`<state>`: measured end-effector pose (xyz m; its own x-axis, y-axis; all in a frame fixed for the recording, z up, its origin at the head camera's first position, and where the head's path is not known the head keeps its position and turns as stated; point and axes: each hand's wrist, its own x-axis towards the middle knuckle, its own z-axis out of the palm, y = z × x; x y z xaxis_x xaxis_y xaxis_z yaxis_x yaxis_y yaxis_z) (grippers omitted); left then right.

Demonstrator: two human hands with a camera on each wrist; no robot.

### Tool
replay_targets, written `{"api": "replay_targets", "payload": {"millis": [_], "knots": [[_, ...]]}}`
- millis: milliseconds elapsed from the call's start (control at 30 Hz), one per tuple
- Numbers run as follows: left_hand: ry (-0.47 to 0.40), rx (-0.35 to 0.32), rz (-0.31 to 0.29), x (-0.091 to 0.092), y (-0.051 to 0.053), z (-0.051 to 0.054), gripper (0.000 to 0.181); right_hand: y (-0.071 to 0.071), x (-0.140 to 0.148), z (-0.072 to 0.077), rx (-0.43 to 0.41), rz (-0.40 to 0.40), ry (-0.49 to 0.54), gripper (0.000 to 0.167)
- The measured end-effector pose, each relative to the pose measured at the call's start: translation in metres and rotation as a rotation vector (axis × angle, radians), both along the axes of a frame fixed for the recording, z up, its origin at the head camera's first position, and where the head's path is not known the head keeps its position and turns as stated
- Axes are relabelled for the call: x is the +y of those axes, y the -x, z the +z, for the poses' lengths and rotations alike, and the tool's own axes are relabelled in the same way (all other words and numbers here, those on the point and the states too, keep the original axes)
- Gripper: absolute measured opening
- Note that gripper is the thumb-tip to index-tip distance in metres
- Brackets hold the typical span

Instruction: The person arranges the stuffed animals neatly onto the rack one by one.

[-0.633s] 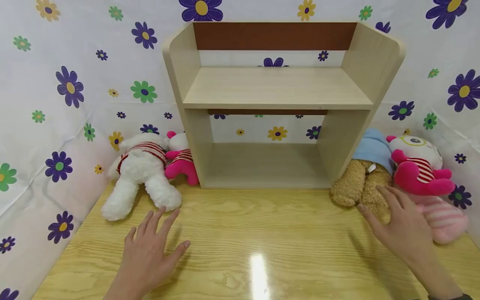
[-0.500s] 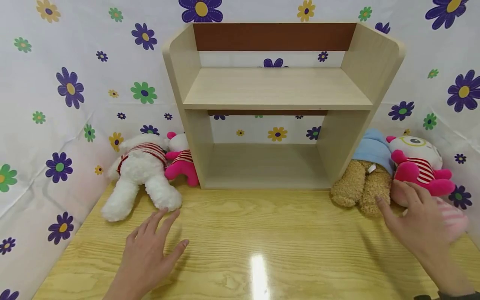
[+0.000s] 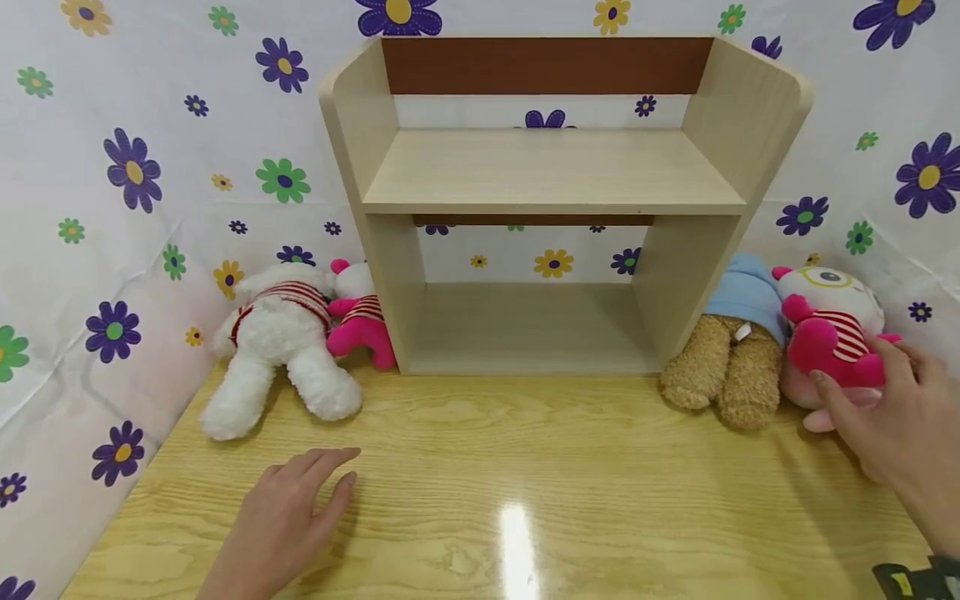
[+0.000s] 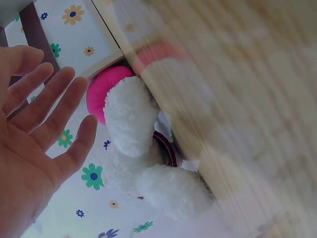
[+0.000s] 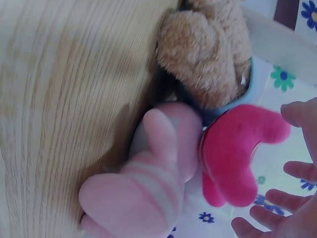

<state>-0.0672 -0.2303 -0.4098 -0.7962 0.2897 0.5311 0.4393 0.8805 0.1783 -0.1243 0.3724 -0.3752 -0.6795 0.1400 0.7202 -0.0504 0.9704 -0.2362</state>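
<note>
In the head view my right hand (image 3: pixel 903 425) is beside a magenta-and-white plush toy (image 3: pixel 825 335) with a striped shirt. The right wrist view shows its fingers spread, the thumb close to the magenta leg; contact cannot be made out. Beneath that toy lies a pale pink plush toy (image 5: pixel 131 198) with striped clothing, mostly hidden by my hand in the head view. A brown teddy bear (image 3: pixel 727 367) in blue lies to their left. My left hand (image 3: pixel 277 517) holds nothing above the tabletop, fingers extended, in front of a white fluffy plush toy (image 3: pixel 281 337).
A pale wooden two-tier shelf (image 3: pixel 555 208) stands at the back middle of the wooden table (image 3: pixel 450 450). Against its left side leans another magenta plush toy (image 3: pixel 363 333), partly behind the white one. Flower-printed cloth (image 3: pixel 195 158) hangs behind and at both sides.
My right hand has moved right, from in front of the brown teddy bear to the magenta and pale pink plush toys. My left hand has drawn back slightly, its fingers closer together.
</note>
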Motion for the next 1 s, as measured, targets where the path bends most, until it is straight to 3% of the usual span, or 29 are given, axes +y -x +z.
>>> {"api": "replay_targets", "payload": {"millis": [100,267,400,433,533,633,733,867,1000], "knots": [[-0.013,-0.032,0.027,-0.005,-0.001,0.0,0.036,0.005,0.007,0.002,-0.101,-0.028,-0.002,0.094],[-0.02,-0.099,0.08,-0.01,-0.005,0.0,0.044,0.016,0.018,0.007,-0.378,-0.078,0.046,0.092],[-0.085,-0.074,0.108,-0.009,0.002,0.006,0.048,0.024,0.023,0.011,-0.574,-0.104,0.101,0.093],[-0.129,-0.054,0.104,-0.008,0.008,0.01,0.049,0.026,0.024,0.012,-0.612,-0.112,0.122,0.095],[-0.292,0.015,0.071,-0.001,0.036,0.029,0.05,0.03,0.022,0.014,-0.607,-0.104,0.168,0.094],[-0.446,0.035,0.073,0.006,0.072,0.047,0.049,0.035,0.017,0.016,-0.538,-0.063,0.209,0.086],[-0.56,0.002,0.1,0.013,0.103,0.057,0.051,0.038,0.008,0.018,-0.436,-0.034,0.248,0.074],[-0.687,-0.085,0.096,0.025,0.131,0.058,0.06,0.035,0.002,0.021,-0.357,-0.042,0.38,0.067],[-0.733,-0.143,0.071,0.037,0.147,0.053,0.065,0.024,-0.006,0.025,-0.356,-0.143,0.584,0.065]]}}
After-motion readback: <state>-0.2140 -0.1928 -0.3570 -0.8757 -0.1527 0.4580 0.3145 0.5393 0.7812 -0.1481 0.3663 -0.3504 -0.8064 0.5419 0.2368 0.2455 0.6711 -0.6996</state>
